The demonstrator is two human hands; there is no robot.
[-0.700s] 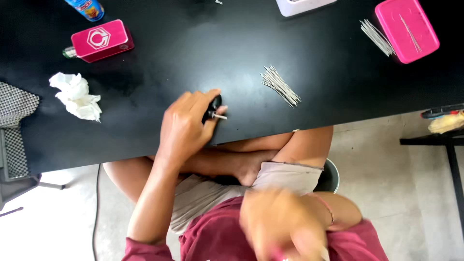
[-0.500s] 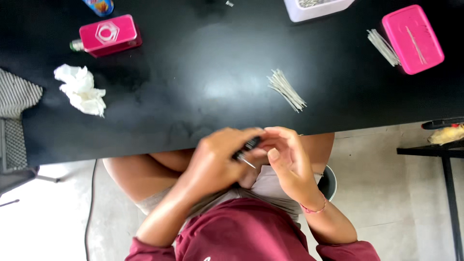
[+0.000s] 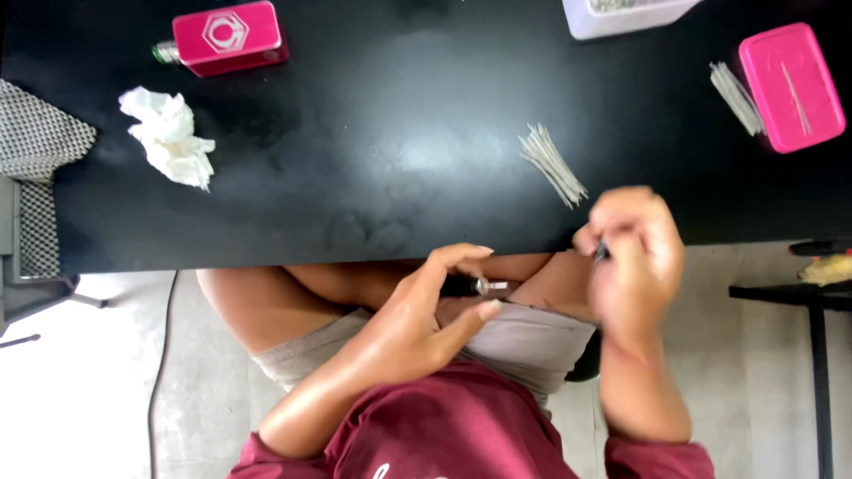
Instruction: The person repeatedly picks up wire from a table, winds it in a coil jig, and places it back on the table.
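The left hand (image 3: 417, 310) is hovering over the lap, just near of the table (image 3: 373, 168) edge, with its fingers curled around a small dark tool (image 3: 475, 286) whose silver tip is poking out to the right between thumb and forefinger. The grip is closed on that tool.

The right hand (image 3: 632, 253) is sitting to the right, at the near edge of the table, blurred. Its fingers are bunched together and pinching something small and dark (image 3: 603, 252); what it is cannot be told. The two hands are apart from each other.

A loose bundle of thin sticks (image 3: 552, 164) is lying on the table just far and left of the right hand, not touching it. A second bundle (image 3: 735, 86) is lying farther right, beside a pink box (image 3: 791, 84) at the far right. A white container (image 3: 621, 13) is showing at the far edge. On the left, a crumpled tissue (image 3: 169, 136) is lying on the table, and a pink case (image 3: 229, 35) is resting far of it. A mesh chair (image 3: 35, 160) is standing at the left edge.
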